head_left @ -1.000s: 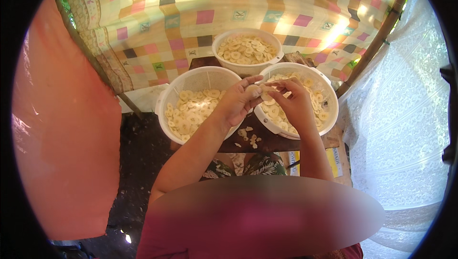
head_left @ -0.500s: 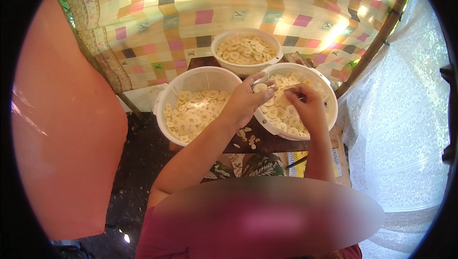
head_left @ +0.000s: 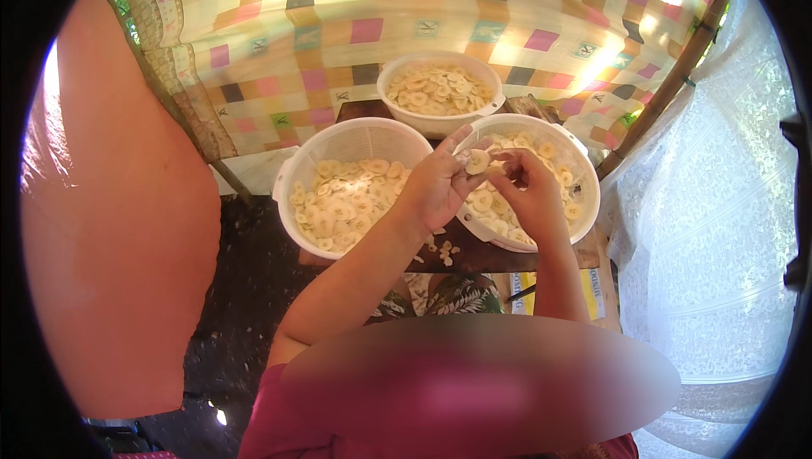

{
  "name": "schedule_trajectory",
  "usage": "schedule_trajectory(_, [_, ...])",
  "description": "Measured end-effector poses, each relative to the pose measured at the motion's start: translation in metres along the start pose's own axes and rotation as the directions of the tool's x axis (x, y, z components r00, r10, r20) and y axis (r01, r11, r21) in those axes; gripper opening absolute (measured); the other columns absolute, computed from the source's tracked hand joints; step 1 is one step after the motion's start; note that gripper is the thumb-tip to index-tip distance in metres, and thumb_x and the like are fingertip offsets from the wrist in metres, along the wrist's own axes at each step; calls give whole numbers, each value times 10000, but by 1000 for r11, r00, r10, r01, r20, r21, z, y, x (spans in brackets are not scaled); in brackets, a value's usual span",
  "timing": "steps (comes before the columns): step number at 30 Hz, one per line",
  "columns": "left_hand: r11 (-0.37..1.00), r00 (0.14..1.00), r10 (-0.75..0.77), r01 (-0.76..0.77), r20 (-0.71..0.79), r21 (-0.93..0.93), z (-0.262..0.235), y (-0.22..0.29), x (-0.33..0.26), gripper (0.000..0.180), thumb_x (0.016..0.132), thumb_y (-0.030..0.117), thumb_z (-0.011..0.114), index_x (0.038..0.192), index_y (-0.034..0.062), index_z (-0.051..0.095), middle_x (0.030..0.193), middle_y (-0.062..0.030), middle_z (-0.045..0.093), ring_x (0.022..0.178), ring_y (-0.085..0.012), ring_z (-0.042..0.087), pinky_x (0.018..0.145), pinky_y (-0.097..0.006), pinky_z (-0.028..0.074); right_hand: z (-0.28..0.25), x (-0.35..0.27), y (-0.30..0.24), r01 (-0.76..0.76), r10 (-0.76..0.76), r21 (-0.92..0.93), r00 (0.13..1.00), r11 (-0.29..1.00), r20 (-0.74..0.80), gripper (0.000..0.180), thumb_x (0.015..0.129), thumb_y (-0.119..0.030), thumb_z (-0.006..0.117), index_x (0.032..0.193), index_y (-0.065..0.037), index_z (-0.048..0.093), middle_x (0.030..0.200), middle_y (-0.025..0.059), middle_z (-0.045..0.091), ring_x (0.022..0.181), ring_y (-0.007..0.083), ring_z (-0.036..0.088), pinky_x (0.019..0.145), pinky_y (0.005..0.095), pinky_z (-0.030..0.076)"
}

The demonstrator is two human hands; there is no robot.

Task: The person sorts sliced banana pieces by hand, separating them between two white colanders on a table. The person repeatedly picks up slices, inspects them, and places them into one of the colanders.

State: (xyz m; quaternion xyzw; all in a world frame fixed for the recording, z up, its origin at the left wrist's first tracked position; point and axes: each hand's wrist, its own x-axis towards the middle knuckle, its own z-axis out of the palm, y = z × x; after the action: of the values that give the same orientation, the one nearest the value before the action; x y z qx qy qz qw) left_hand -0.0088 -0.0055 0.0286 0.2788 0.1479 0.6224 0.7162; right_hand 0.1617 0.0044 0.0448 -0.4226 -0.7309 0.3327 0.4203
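Observation:
My left hand (head_left: 436, 186) is raised over the near rim of the right basket, its palm turned inward, with a round pale banana slice (head_left: 478, 161) held at its fingers. Close beside that slice, the bent fingers of my right hand (head_left: 534, 195) are pinched together; what lies between their tips is too small to make out. Below both hands, the white right basket (head_left: 585, 173) holds many banana slices, partly hidden by my hands. To its left stands another white basket (head_left: 317, 148) with a layer of slices.
At the back, a third white basket (head_left: 397, 65) is heaped with slices. All three rest on a dark wooden table (head_left: 484, 258) with banana scraps (head_left: 446, 250) at its near edge. A patterned curtain (head_left: 364, 32), an orange sheet (head_left: 127, 230) and white lace (head_left: 702, 230) surround it.
My right hand has moved left, closer to my left hand. The slice in my left hand now faces up more plainly between the two hands.

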Motion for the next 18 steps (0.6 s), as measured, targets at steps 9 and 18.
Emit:
schedule_trajectory(9, [979,984,101,-72,-147,189,-2,4,-6,527,961,-57,413,1452,-15,225,1455,-202,414,1304,-270,479,1053,-334,462,-20,5,11,95,-168,-298,958,950,-231,265,829,-19,656,1093,-40,670,995,53,616,896,159,596,749,278,481])
schedule_trajectory(18, [995,999,48,-48,-4,84,-3,5,-18,643,922,-56,369,1509,9,116,1453,-255,396,1226,-265,539,998,-336,482,12,-3,-29,206,-203,-180,978,962,37,277,822,-81,707,1096,-55,681,988,106,579,883,263,596,765,351,491])
